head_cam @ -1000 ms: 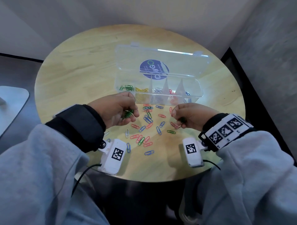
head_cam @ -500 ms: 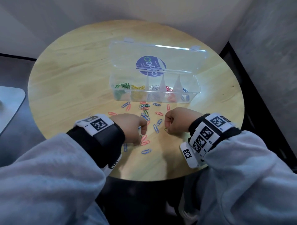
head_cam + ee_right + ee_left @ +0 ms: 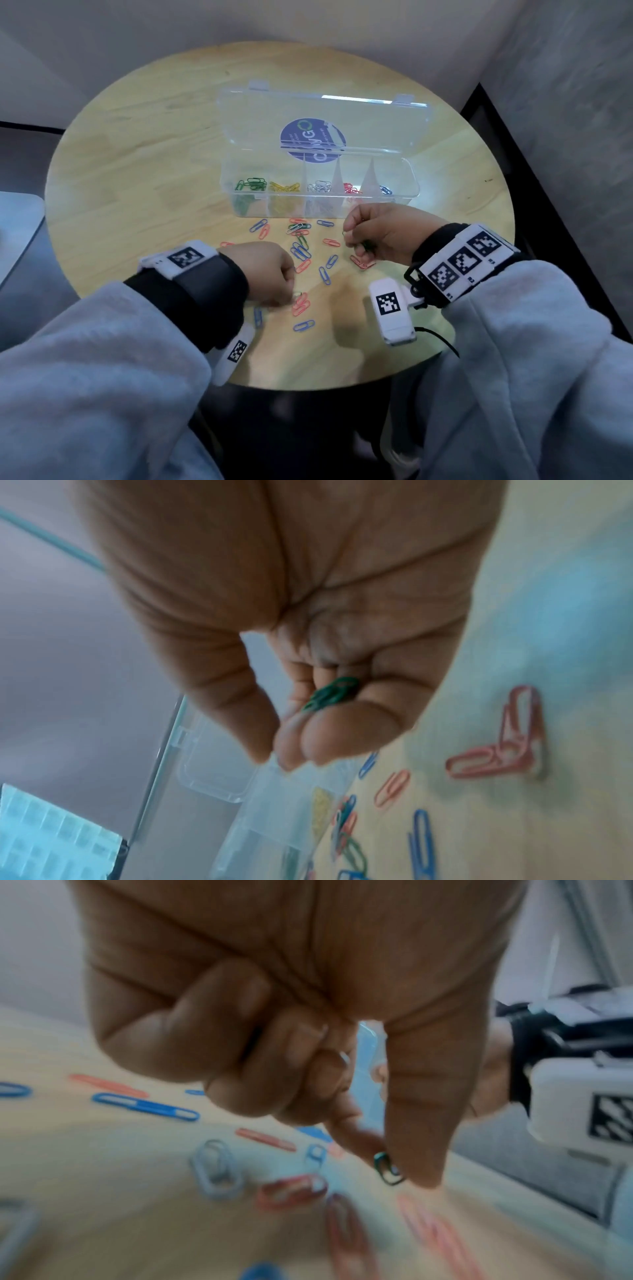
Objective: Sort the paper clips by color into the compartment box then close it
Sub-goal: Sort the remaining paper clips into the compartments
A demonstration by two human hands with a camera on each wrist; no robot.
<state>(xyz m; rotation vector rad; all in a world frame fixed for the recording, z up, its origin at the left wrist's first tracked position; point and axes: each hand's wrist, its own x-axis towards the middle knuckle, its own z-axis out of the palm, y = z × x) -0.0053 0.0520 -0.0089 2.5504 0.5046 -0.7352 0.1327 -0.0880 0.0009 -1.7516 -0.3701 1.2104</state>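
A clear compartment box [image 3: 409, 192] stands open on the round wooden table [image 3: 137, 164], its lid [image 3: 376, 126] tipped back. Green, yellow, silver, red and blue clips lie sorted in its compartments. Loose red, blue and green paper clips [image 3: 301, 253] are scattered in front of it. My left hand [image 3: 274, 274] is low over the near clips, thumb and forefinger pinching a green clip [image 3: 387, 1169]. My right hand [image 3: 376, 233] hovers just before the box, fingers curled around green clips [image 3: 332, 693] in its palm.
Two red clips [image 3: 363, 262] lie under my right hand, and a blue clip [image 3: 304, 325] sits near the table's front edge. A wall rises close behind the table. A grey surface [image 3: 17, 233] lies off to the left.
My right hand has lifted and moved toward the box with green clips. My left hand turned palm down and dropped onto the near clips, pinching a green one.
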